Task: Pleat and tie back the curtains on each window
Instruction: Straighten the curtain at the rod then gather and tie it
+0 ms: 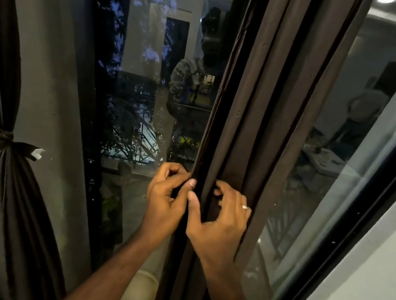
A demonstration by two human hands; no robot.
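A dark brown curtain (pixel 271 104) hangs in vertical folds down the middle of the window. My left hand (pixel 165 199) pinches the curtain's left edge between thumb and curled fingers. Close beside it, my right hand (pixel 219 218), wearing a ring, grips a fold of the same curtain with thumb in front and fingers curled round the cloth. At the far left a second brown curtain (pixel 12 185) is gathered and bound by a knotted tie-back (pixel 3 136).
The dark window glass (pixel 151 77) behind the curtains reflects a person and the room. A sheer grey curtain (pixel 59 55) hangs left of the glass. A black window frame (pixel 349 238) and a pale wall (pixel 376 294) run along the right.
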